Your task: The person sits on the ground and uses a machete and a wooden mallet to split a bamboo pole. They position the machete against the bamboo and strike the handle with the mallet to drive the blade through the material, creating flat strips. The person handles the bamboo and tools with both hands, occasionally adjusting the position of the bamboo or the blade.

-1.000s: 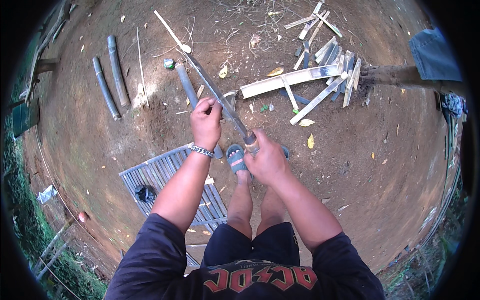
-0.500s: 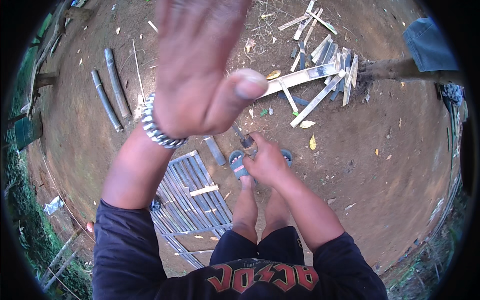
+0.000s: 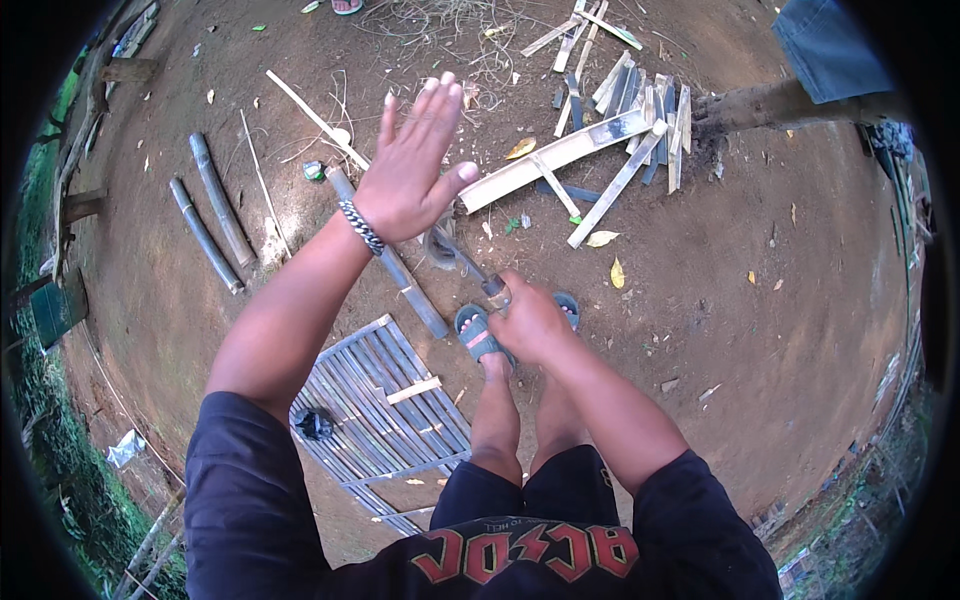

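My left hand [image 3: 412, 185] is raised in front of me, palm flat and fingers stretched out, holding nothing. A silvery chain bracelet [image 3: 361, 227] circles its wrist. Lower down, my right hand [image 3: 535, 325] is wrapped round the handle of what looks like a machete [image 3: 468, 262], whose dark blade slants away up and left. Beneath my left hand a round bamboo pole [image 3: 412, 290] lies on the ground, partly hidden by that hand and wrist. A pale split bamboo half [image 3: 560, 160] lies to the right of my left hand, beyond the blade.
A slatted bamboo panel [image 3: 365, 375] lies at my left, with a crumpled black bag [image 3: 315, 424] on it. Two bamboo poles [image 3: 222, 200] rest farther left. Split strips [image 3: 683, 130] are heaped beside a log [image 3: 760, 105] draped with blue cloth [image 3: 835, 55]. Another person's foot [image 3: 347, 5] shows at the far edge.
My left hand has drawn away from the camera, lower and smaller in view, uncovering the bamboo pole and more ground. My right hand keeps its grip on the machete, nearly unmoved.
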Demonstrator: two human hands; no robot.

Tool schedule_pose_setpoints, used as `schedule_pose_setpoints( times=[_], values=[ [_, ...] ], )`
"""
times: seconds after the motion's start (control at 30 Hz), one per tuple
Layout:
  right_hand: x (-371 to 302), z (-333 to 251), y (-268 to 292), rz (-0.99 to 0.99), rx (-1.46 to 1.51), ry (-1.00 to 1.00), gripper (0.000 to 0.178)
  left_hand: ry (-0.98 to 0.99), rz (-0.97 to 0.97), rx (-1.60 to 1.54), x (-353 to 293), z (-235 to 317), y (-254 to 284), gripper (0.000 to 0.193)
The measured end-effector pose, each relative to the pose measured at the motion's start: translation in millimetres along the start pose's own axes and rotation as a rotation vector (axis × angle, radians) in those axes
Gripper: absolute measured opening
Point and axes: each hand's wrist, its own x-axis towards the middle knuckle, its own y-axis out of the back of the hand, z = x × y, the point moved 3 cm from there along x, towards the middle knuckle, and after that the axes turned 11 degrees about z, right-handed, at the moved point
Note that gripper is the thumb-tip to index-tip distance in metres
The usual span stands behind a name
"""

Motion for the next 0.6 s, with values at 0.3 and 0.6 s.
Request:
schedule_pose_setpoints(
  times=[0.3, 0.6],
  values=[
    [21.1, 30.7, 29.3, -0.077, 0.081, 0.023, 0.054, -0.233, -0.537, 0.358, -10.6, -7.9, 17.9, 0.045],
    [28.6, 52.2, 33.7, 0.020, -0.013, 0.036, 0.055, -0.450, -0.368, 0.174, 2.1, -28.7, -11.0, 0.016]
  ],
)
